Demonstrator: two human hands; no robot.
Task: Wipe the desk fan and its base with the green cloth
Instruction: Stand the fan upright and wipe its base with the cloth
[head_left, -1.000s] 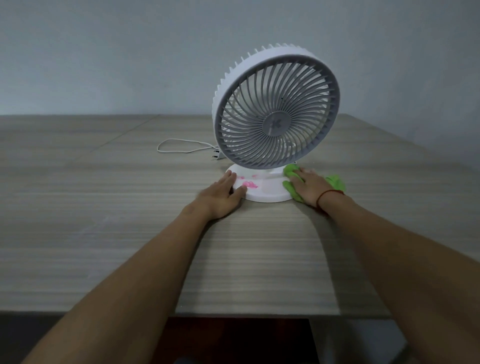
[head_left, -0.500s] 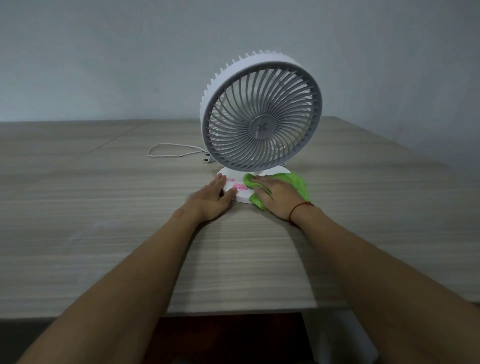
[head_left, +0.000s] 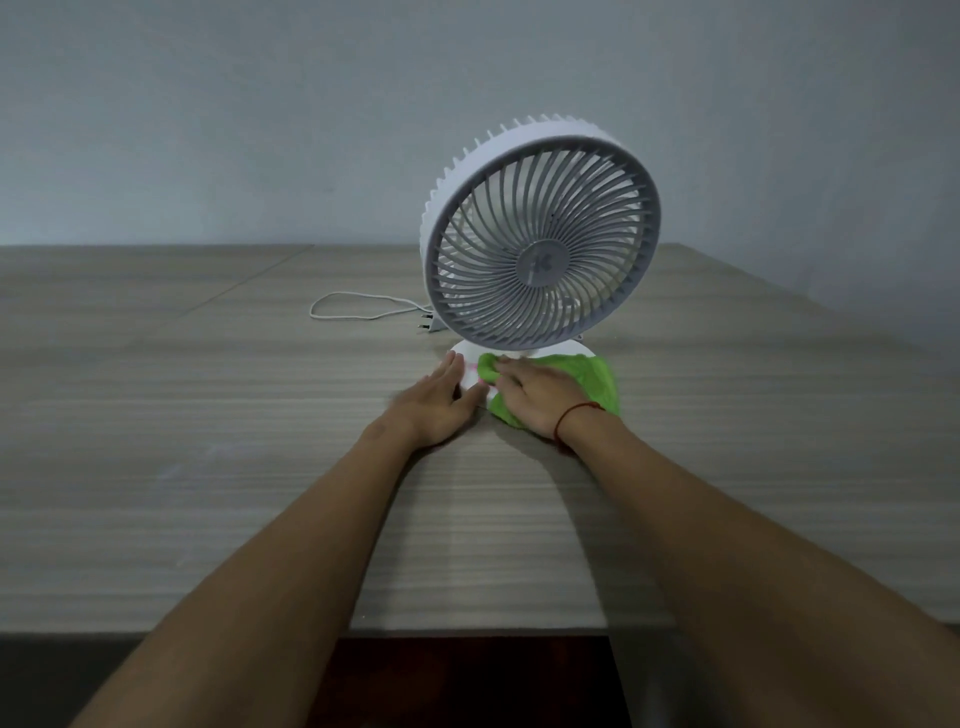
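The right hand (head_left: 540, 402), grip released, presses the green cloth (head_left: 597, 382) onto the base (head_left: 469, 370) of the desk fan (head_left: 540, 260), around its 4 o'clock; the left hand (head_left: 441, 402), also released, rests at 8 o'clock on the worktop (head_left: 208, 415).

Both forearms were bare along their whole visible length. A thin red string bracelet (head_left: 575, 413) circled the wrist of the right hand (head_left: 537, 397). The left hand (head_left: 434, 408) and its wrist were bare.
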